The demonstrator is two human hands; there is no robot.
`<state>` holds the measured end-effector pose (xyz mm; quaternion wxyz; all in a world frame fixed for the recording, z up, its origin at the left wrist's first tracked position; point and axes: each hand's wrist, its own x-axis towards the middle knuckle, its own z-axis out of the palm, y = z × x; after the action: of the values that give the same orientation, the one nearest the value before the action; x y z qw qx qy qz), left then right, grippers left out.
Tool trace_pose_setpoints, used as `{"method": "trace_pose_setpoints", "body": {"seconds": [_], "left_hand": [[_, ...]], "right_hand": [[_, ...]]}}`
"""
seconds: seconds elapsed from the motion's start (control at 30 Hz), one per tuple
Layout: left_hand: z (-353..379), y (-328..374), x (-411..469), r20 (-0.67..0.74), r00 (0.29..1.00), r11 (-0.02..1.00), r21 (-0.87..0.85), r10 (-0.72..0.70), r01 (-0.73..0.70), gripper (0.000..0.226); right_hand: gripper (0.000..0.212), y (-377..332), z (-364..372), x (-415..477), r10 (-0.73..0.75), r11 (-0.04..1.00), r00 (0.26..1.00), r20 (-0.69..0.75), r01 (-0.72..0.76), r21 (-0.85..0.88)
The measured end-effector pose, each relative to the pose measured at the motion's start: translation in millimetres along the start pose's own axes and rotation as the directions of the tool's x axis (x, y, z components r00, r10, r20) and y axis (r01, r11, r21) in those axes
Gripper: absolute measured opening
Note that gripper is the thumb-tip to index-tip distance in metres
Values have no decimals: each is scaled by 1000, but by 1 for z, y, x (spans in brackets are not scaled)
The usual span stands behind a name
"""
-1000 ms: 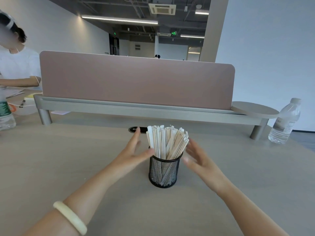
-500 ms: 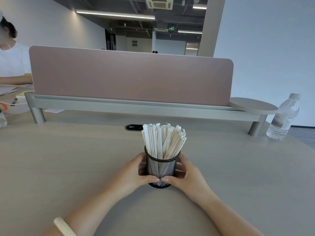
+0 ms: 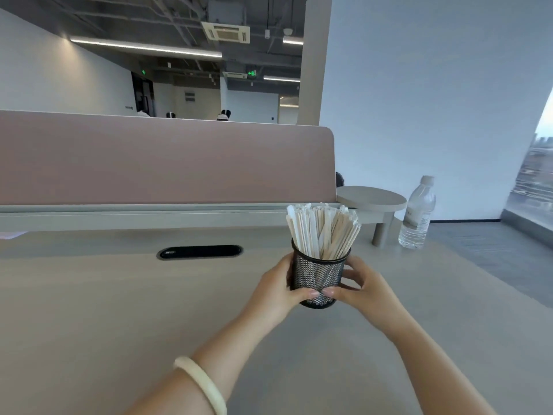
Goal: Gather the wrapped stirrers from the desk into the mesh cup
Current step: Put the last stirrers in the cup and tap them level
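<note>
A black mesh cup (image 3: 316, 275) stands upright on the pale desk (image 3: 119, 310), right of centre. A dense bundle of paper-wrapped stirrers (image 3: 322, 230) stands upright in it and fans out above the rim. My left hand (image 3: 276, 290) wraps the cup's left side and my right hand (image 3: 360, 287) wraps its right side. Both thumbs meet on the front wall near the base. No loose stirrers show on the desk.
A pink divider panel (image 3: 164, 158) on a grey rail runs across the back of the desk. A black cable slot (image 3: 200, 251) lies left of the cup. A round side shelf (image 3: 371, 198) and a clear water bottle (image 3: 417, 212) stand at the right, near the desk's edge.
My open hands closed in from both sides and gripped the cup. The view has since swung right, so the cup now sits nearer the round shelf and bottle; the person at left is out of view.
</note>
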<state>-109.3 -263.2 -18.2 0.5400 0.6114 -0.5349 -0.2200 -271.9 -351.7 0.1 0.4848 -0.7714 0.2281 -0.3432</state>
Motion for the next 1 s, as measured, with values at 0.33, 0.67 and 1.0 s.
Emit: {"method": "trace_pose_setpoints", "body": {"seconds": [0.33, 0.67, 1.0], "left_hand": [[77, -38, 63, 40, 997, 998, 9, -70, 70, 73], [80, -50, 72, 21, 998, 997, 41, -67, 66, 79], [83, -54, 71, 32, 999, 998, 47, -42, 41, 64]], "right_hand": [[65, 77, -51, 22, 117, 992, 988, -105, -111, 55], [57, 91, -51, 34, 99, 995, 992, -74, -96, 35], [60, 95, -51, 33, 88, 993, 995, -54, -83, 83]]}}
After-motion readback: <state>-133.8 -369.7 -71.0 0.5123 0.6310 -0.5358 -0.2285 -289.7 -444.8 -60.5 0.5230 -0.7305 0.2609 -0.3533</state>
